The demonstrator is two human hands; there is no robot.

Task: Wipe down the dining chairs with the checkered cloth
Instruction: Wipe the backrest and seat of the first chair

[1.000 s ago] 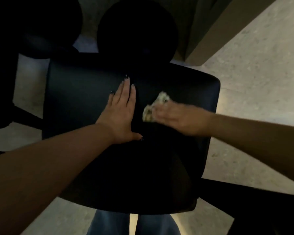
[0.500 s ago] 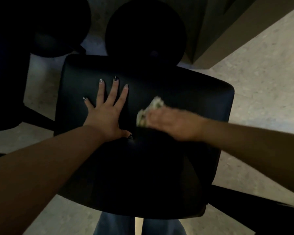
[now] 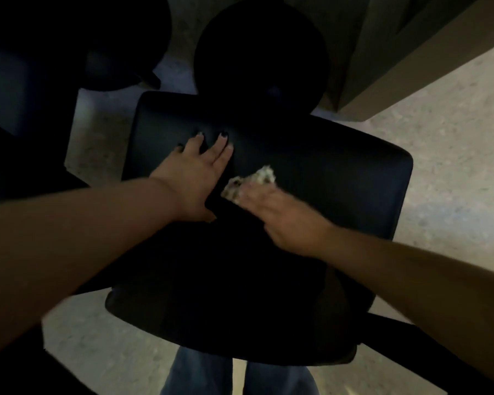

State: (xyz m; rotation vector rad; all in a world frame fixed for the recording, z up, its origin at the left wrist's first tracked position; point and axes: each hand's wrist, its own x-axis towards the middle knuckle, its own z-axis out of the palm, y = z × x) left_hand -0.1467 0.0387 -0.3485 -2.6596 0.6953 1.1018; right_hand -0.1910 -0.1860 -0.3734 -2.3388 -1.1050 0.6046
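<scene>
1. Head view, dim light. Black dining chair (image 3: pixel 311 172) fills the centre, its dark padded surface facing the camera.
2. Left hand (image 3: pixel 196 172) lies flat on the chair near its far-left corner, fingers straight and together, dark nail polish on the fingertips. Grasping nothing, just pressing on the surface.
3. Right hand (image 3: pixel 280 215) sits just beside the left, toward the middle of the chair. Motion-blurred. It rests on top of the checkered cloth (image 3: pixel 251 182), holding it down against the chair; whether the fingers curl round the cloth or stay straight, can't tell from the blur.
4. Cloth is bunched up, pale with darker checks, and sticks out past the right hand's fingertips on the far side. It touches the chair surface between the two hands, near the centre and well off the right edge.
5. Round dark seat (image 3: pixel 260 49) beyond the chair's far edge; another dark seat (image 3: pixel 77 41) at upper left.
6. Pale speckled floor (image 3: pixel 454 143) to the right; jeans (image 3: pixel 200 374) show below the chair's near edge.
</scene>
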